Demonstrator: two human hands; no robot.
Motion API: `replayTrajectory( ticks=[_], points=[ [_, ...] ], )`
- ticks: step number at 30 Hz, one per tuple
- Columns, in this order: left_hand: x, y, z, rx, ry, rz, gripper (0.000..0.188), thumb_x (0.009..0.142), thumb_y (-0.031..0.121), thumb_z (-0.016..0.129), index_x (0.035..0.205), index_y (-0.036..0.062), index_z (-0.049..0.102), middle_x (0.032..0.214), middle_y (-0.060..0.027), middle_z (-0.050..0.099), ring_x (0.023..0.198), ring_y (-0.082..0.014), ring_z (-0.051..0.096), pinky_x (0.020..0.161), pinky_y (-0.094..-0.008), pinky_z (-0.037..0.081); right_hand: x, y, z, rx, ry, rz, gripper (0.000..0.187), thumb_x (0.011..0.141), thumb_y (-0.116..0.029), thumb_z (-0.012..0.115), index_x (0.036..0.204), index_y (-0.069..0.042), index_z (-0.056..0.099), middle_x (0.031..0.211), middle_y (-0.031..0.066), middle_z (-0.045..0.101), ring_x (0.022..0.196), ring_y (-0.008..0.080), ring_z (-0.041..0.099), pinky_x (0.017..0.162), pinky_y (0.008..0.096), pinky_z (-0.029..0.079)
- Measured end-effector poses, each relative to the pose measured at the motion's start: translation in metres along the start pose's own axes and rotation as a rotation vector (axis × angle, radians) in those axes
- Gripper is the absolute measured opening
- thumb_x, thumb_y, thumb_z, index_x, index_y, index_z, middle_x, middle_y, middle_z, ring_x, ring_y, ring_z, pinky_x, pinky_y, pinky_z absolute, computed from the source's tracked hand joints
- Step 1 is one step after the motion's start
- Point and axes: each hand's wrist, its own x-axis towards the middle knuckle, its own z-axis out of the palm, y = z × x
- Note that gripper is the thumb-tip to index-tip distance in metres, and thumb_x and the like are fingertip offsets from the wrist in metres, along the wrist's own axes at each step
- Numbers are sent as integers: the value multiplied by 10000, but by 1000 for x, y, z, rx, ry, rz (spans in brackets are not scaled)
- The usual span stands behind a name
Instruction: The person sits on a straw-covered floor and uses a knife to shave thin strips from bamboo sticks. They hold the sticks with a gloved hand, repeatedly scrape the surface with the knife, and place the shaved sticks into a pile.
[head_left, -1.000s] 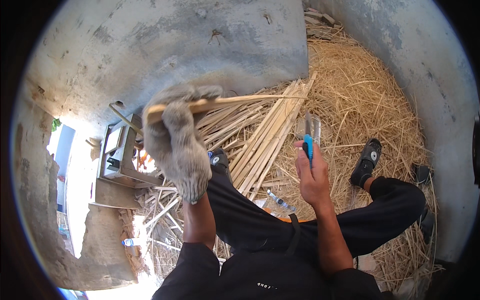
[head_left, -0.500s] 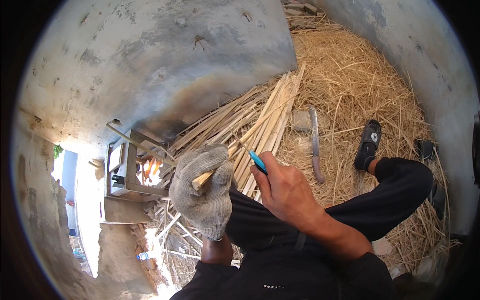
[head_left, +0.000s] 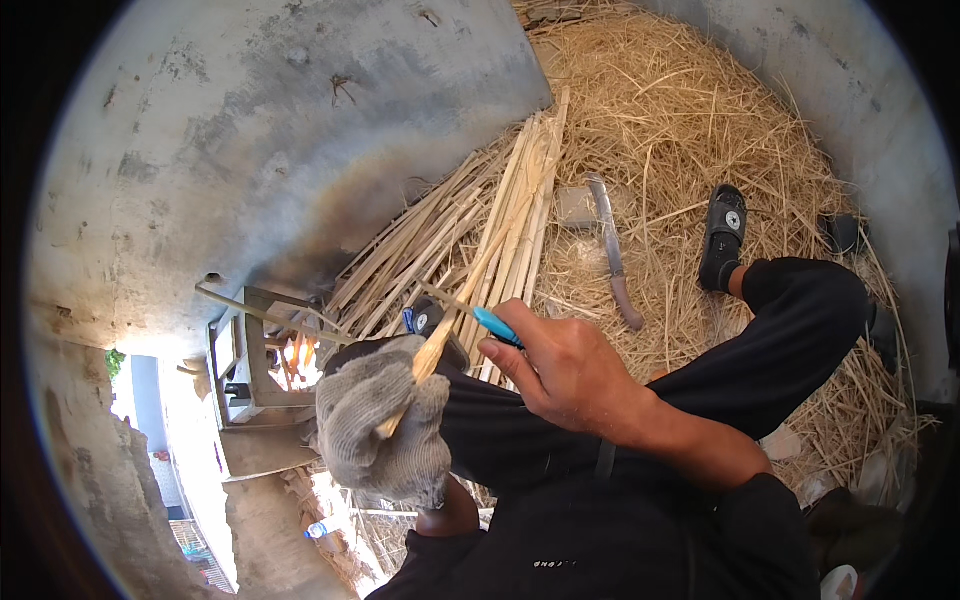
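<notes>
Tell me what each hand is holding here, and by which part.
The gloved left hand grips a thin bamboo strip near its lower end. The bare right hand holds a blue-handled tool by the handle; its blade is too small to tell.

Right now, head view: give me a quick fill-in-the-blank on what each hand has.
The left hand wears a grey knit ____.
That hand grips a thin bamboo ____ that slants up toward the strip pile.
The bare right hand holds a tool with a ____ handle.
The long knife lies on the ____.

Missing: glove; strip; blue; straw
</notes>
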Motion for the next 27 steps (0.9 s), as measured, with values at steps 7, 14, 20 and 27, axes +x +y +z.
replayTrajectory(
  ticks=[7, 14, 20, 27],
  points=[
    [-10, -16, 17, -33, 188, -267, 216, 724, -69, 760, 902, 16, 672, 923, -107, 679, 848, -187, 662, 749, -292, 536, 20, 54, 41, -263, 63, -28, 192, 962, -196, 594, 947, -27, 504, 539, 162, 535, 481, 354, 593, 445, 455, 460],
    [-9, -35, 18, -70, 150, -180, 163, 824, -45, 718, 969, -19, 648, 965, -133, 646, 886, -206, 651, 740, -297, 616, 23, 194, -11, -536, 171, 409, 317, 1004, -294, 460, 1033, -2, 580, 690, 260, 631, 683, 436, 655, 605, 526, 510],
    [-4, -13, 22, -57, 240, -385, 206, 768, -49, 773, 949, 1, 687, 962, -98, 685, 825, -163, 649, 730, -269, 528, 9, 28, -9, -101, -2, 161, 293, 1000, -292, 511, 963, -2, 529, 581, 220, 582, 584, 448, 614, 533, 516, 468],
    [-1, -11, 26, 91, 157, -295, 217, 725, -17, 805, 919, 16, 714, 934, -104, 722, 848, -200, 679, 777, -307, 531, 9, -11, 11, -113, -46, 35, 222, 984, -248, 544, 999, -30, 504, 566, 193, 579, 546, 432, 609, 507, 510, 483]
  ],
)
